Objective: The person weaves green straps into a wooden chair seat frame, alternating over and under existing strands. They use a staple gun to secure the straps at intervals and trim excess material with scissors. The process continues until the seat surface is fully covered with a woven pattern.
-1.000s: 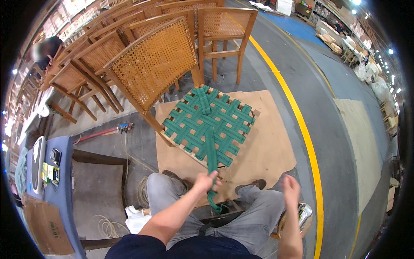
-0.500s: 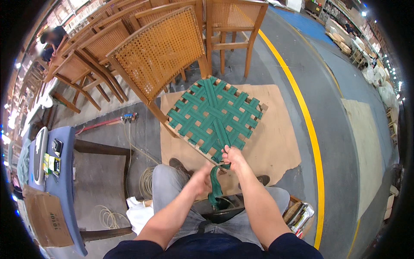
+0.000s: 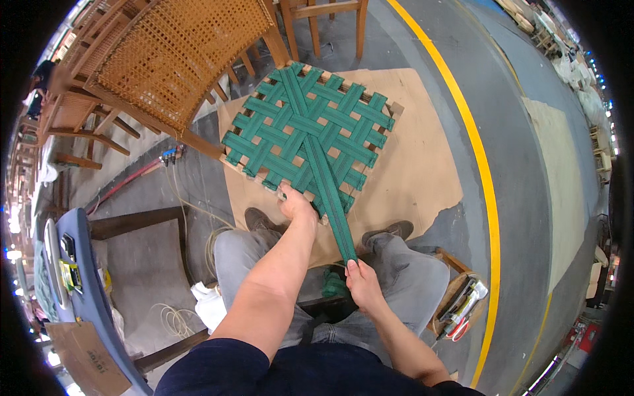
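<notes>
A wooden chair with a cane back (image 3: 181, 59) stands before me, its seat covered in interlaced green webbing (image 3: 277, 135). Over the weave a long green webbing strap (image 3: 330, 198) runs diagonally from the far corner to past the front edge. My right hand (image 3: 363, 285) pinches this strap near my lap and holds it taut. At the front left edge of the seat, my left hand (image 3: 297, 203) grips the frame, with part of its fingers hidden beneath. More bunched green webbing (image 3: 335, 284) lies low between my knees.
Brown cardboard (image 3: 422, 145) lies under the chair. Other cane chairs (image 3: 72, 109) crowd the far left, with a person beside them. A blue padded surface (image 3: 96, 284) carries small items at left. By my right knee sits a tool box (image 3: 456, 303) with scissors. An air hose (image 3: 173, 320) coils on the floor.
My right hand has drawn the strap back toward my lap, stretching it past the seat. My left hand has gone from beside the strap's loose end to the seat frame. The view has shifted.
</notes>
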The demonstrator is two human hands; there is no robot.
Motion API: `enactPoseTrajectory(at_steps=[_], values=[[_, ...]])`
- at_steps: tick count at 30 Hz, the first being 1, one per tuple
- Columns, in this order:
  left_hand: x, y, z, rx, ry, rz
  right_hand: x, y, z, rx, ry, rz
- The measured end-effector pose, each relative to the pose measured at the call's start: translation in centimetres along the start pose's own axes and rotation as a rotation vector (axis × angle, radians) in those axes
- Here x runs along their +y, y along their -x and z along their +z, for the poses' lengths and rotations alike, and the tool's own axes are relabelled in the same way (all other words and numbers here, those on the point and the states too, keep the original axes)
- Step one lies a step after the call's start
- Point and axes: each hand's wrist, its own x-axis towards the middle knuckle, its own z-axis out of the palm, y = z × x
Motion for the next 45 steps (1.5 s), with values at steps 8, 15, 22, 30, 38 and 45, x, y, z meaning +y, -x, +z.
enactPoseTrajectory(at_steps=[8,15,22,30,38,45], values=[[1.3,1.2,0.0,0.028,-0.068,-0.037,4.4,-5.8,-0.3,0.046,0.416,0.094],[1.2,2.6,0.9,-0.048,0.081,0.003,6.8,-7.8,0.2,0.205,0.777,-0.186],[1.7,2.1,0.4,0.036,-0.080,-0.020,5.5,-6.4,-0.7,0.113,0.592,-0.067],[1.7,2.5,-1.1,-0.178,0.049,-0.040,4.9,-10.1,0.6,0.099,0.763,-0.094],[-4.3,5.7,-8.1,-1.157,-1.311,0.417,9.1,-12.8,-1.6,0.057,0.571,-0.324],[-3.9,4.9,-7.4,-1.072,-1.815,0.933,3.7,-9.4,0.5,0.072,0.767,-0.068]])
